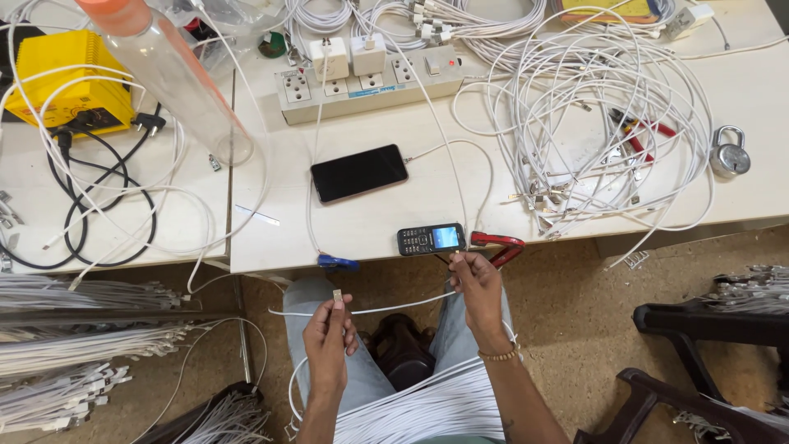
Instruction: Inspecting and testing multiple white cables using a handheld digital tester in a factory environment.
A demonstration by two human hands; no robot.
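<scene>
My left hand (329, 333) pinches the flat metal plug end of a white cable (386, 307) below the table edge. That cable runs across my lap to my right hand (477, 288), whose fingers hold its other end right under a small keypad phone (431, 239) with a lit screen at the table's front edge. A black smartphone (359, 173) lies screen-up behind it, wired to a white power strip (370, 86) carrying two white chargers. A bundle of white cables (436, 407) lies over my lap.
A big tangle of white cables (608, 123) covers the right of the table, with red-handled pliers (645, 131) and a padlock (729, 152). A yellow box (70, 78) and a clear bottle (177, 74) are left. Red (497, 242) and blue (337, 262) clamps grip the edge. Cable bundles (74, 345) are stacked lower left; dark stools (707, 329) stand right.
</scene>
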